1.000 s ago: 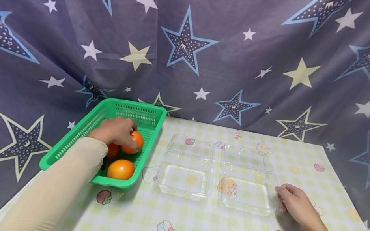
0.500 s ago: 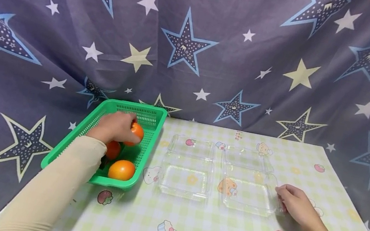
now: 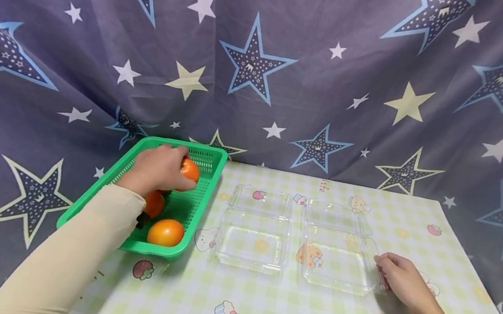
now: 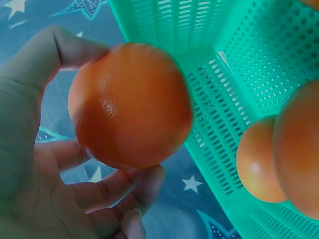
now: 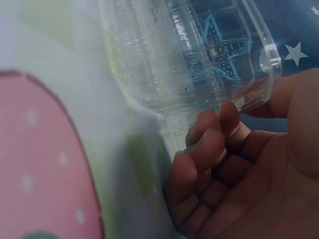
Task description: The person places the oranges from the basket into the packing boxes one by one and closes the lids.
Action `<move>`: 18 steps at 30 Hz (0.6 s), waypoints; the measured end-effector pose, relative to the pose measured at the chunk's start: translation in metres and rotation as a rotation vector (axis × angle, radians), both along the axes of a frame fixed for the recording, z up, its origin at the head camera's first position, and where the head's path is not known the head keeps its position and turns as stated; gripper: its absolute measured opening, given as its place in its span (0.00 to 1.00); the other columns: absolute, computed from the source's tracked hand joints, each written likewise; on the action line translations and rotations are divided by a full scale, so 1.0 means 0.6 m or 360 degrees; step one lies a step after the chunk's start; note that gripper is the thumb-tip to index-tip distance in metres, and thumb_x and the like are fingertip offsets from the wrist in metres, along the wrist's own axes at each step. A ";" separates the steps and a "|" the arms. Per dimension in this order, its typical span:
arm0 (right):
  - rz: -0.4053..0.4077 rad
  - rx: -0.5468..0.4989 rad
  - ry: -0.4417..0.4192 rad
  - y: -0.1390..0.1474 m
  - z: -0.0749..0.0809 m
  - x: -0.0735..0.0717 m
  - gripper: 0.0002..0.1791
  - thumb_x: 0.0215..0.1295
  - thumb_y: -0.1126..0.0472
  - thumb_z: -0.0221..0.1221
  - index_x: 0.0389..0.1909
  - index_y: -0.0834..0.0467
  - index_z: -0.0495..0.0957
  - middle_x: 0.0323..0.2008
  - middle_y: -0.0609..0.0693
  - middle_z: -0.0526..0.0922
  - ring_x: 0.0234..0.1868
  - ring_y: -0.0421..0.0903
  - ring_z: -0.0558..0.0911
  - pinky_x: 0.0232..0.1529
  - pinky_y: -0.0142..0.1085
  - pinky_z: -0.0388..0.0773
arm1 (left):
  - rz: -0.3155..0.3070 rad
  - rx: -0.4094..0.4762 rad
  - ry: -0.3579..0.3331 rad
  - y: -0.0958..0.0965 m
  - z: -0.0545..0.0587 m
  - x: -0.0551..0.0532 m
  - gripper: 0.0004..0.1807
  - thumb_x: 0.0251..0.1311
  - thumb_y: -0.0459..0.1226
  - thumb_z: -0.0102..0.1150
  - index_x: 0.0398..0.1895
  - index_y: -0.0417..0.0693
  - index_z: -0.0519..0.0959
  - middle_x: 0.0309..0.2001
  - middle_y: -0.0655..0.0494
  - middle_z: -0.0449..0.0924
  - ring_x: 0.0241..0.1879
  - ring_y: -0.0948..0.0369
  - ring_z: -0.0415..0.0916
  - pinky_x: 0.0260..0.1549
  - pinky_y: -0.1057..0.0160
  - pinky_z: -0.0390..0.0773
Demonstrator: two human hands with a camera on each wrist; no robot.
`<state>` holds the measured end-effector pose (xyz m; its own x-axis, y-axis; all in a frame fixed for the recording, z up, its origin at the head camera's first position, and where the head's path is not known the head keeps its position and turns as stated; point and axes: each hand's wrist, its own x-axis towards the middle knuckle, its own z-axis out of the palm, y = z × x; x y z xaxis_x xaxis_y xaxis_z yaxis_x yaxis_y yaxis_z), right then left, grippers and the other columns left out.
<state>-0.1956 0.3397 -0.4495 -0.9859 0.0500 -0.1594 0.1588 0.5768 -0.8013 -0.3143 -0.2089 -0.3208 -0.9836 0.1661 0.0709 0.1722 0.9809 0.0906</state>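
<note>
My left hand (image 3: 157, 167) holds a round orange fruit (image 4: 132, 107), thumb on one side and fingertips on the other, over the far part of the green basket (image 3: 201, 209). In the left wrist view the fruit is smooth and shiny, with the basket behind it. Below the hand, more orange fruit (image 3: 166, 232) lies in the near end of the basket, partly hidden by the sleeve. My right hand (image 3: 401, 277) pinches the right rim of a clear plastic clamshell box (image 5: 239, 97). Its lid (image 3: 337, 216) lies folded back, away from me.
A second clear clamshell box (image 3: 249, 262), lid also laid back, stands between the basket and the pinched box. A checked, printed cloth (image 3: 277, 313) covers the table. Behind the table's far edge hangs a dark curtain (image 3: 298, 39) with stars.
My left hand has lifted the fruit from among the others and carried it slightly toward the far end of the basket. The right hand stays at the box rim.
</note>
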 end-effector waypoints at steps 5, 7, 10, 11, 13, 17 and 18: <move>-0.0014 0.0005 -0.0018 -0.002 0.001 -0.001 0.22 0.81 0.50 0.46 0.33 0.63 0.72 0.21 0.47 0.71 0.24 0.46 0.72 0.30 0.39 0.70 | 0.0003 -0.0006 0.0060 0.008 0.004 0.007 0.36 0.45 0.60 0.67 0.55 0.51 0.74 0.39 0.48 0.77 0.34 0.49 0.74 0.25 0.52 0.70; -0.0016 0.0006 -0.0021 -0.002 0.001 -0.001 0.22 0.81 0.50 0.46 0.33 0.63 0.72 0.21 0.47 0.71 0.24 0.46 0.72 0.30 0.39 0.70 | 0.0004 0.0000 0.0091 0.010 0.006 0.009 0.37 0.45 0.60 0.67 0.56 0.50 0.74 0.39 0.47 0.76 0.34 0.49 0.74 0.24 0.52 0.70; -0.0013 0.0007 -0.0019 -0.002 0.002 -0.001 0.22 0.81 0.50 0.46 0.32 0.63 0.72 0.21 0.47 0.71 0.24 0.46 0.72 0.30 0.39 0.70 | -0.0001 0.0001 0.0125 0.013 0.011 0.012 0.40 0.46 0.60 0.67 0.60 0.49 0.74 0.40 0.46 0.75 0.33 0.49 0.73 0.24 0.53 0.70; -0.0010 0.0010 -0.0018 -0.002 0.002 0.000 0.22 0.81 0.50 0.46 0.32 0.63 0.72 0.21 0.47 0.71 0.24 0.46 0.72 0.30 0.39 0.69 | -0.0002 -0.0001 0.0135 0.014 0.013 0.013 0.41 0.45 0.61 0.67 0.61 0.48 0.73 0.40 0.46 0.74 0.33 0.49 0.73 0.24 0.53 0.71; -0.0007 0.0011 -0.0012 -0.002 0.002 0.000 0.22 0.81 0.50 0.46 0.32 0.63 0.71 0.21 0.47 0.71 0.23 0.46 0.71 0.30 0.39 0.69 | -0.0004 0.0001 0.0153 0.017 0.017 0.015 0.43 0.45 0.61 0.67 0.62 0.48 0.73 0.40 0.45 0.74 0.33 0.49 0.73 0.24 0.52 0.71; -0.0006 0.0014 -0.0004 -0.002 0.000 0.000 0.23 0.81 0.49 0.46 0.31 0.63 0.71 0.21 0.47 0.70 0.23 0.46 0.71 0.29 0.39 0.69 | -0.0004 0.0019 0.0198 0.021 0.024 0.021 0.43 0.45 0.61 0.67 0.63 0.49 0.73 0.40 0.46 0.74 0.33 0.50 0.72 0.26 0.52 0.71; -0.0004 0.0012 -0.0004 -0.003 0.000 0.000 0.23 0.81 0.49 0.46 0.31 0.63 0.71 0.20 0.47 0.70 0.23 0.46 0.71 0.29 0.38 0.69 | -0.0003 0.0021 0.0205 0.022 0.026 0.023 0.43 0.45 0.61 0.67 0.63 0.49 0.73 0.39 0.46 0.74 0.34 0.50 0.72 0.26 0.52 0.71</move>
<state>-0.1955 0.3381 -0.4495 -0.9854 0.0538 -0.1613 0.1622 0.5826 -0.7964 -0.3003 -0.1957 -0.3052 -0.9659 0.1660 0.1989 0.1850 0.9794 0.0808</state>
